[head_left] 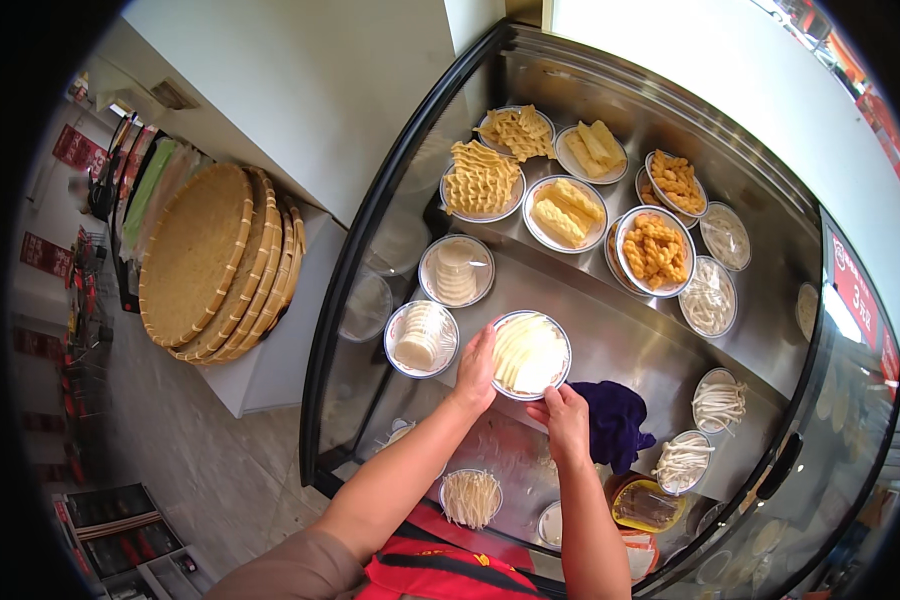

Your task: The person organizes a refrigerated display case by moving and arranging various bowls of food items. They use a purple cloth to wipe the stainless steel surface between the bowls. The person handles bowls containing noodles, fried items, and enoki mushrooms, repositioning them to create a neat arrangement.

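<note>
Both my hands hold a blue-rimmed plate of pale sliced food (529,354) over the middle shelf of a glass-sided display case (570,300). My left hand (478,369) grips its left edge, while my right hand (562,420) pinches the lower right rim. Just left of it, two wrapped plates of round white slices (421,341) (457,271) stand one behind the other. A dark blue cloth (613,424) lies crumpled beside my right hand.
Plates of lattice-cut tofu skin (483,180), yellow rolls (568,214), fried twists (655,253) and white noodles (709,298) fill the upper shelf. White mushrooms (684,461) stand at right, enoki-like strands (471,498) below. A yellow-rimmed container (649,505) sits low right; bamboo trays (197,259) lean outside, left.
</note>
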A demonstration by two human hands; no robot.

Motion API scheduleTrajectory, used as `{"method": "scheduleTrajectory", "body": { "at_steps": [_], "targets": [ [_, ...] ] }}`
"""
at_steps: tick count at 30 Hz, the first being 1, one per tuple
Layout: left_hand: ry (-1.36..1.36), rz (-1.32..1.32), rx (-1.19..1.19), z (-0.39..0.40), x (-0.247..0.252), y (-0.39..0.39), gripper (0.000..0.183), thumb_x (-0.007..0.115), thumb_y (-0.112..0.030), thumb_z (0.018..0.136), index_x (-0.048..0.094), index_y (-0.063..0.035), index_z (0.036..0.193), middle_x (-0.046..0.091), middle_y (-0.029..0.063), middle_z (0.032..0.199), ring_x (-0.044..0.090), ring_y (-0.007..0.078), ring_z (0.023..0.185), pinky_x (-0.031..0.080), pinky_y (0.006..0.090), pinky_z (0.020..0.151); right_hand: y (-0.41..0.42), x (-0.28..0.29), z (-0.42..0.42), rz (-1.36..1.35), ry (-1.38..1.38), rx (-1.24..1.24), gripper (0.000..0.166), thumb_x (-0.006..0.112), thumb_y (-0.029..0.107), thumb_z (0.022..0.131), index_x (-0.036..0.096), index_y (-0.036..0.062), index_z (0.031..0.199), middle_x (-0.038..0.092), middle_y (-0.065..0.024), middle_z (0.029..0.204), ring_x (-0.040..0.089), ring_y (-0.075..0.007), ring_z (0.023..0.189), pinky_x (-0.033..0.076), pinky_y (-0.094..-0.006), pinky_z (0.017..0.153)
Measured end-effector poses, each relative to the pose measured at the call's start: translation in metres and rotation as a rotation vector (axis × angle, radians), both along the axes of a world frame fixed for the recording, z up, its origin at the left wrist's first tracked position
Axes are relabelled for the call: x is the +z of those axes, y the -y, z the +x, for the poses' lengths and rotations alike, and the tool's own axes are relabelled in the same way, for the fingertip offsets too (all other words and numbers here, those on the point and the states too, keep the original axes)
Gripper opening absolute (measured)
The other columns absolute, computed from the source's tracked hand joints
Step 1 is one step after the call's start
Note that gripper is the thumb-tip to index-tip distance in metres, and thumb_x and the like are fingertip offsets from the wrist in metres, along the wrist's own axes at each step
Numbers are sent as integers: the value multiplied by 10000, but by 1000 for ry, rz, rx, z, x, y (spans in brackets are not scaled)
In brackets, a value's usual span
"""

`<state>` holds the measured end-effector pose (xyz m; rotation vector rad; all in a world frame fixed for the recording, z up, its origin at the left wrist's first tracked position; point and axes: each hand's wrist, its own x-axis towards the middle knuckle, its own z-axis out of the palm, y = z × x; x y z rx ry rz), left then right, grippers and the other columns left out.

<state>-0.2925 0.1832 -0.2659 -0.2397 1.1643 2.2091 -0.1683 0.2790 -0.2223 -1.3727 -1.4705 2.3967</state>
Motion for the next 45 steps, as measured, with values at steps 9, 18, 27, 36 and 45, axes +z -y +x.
{"method": "scheduleTrajectory", "body": {
  "at_steps": [9,18,27,36,45],
  "targets": [
    [-120,-197,-58,-40,-32,-13,566,423,-343,1006,316,57,1393,375,150,1437,347,210,1332,267,342,1104,-42,-62,-72,95,53,-56,207,520,85,886,611,-70,990,647,-90,849,616,-137,657,533,-225,566],
    [-32,-529,-264,21,8,81,304,515,-129,951,530,-5,1227,560,104,1210,529,174,1100,430,309,936,-42,-43,-71,77,-19,70,375,516,273,948,580,-63,1098,650,-131,892,644,-176,754,538,-276,663],
    [153,-636,-551,102,3,170,226,477,-82,945,569,7,1131,615,83,1032,600,132,880,504,251,786,-36,-43,190,762,532,893,229,582,203,854,669,0,912,662,-212,790,654,-351,769,510,-400,733],
    [211,-506,-962,203,-54,107,249,530,-143,932,581,-10,1137,622,65,971,593,110,843,502,255,741,-7,-132,286,890,684,721,270,504,-6,775,662,35,991,647,-238,898,619,-405,894,474,-477,801],
    [302,-476,-999,252,-86,77,478,408,-400,999,386,-144,1403,419,39,1407,346,181,1318,348,416,1034,-8,-124,297,715,547,668,165,580,88,813,632,-15,931,643,-213,794,625,-358,747,485,-406,690]
  ]
}}
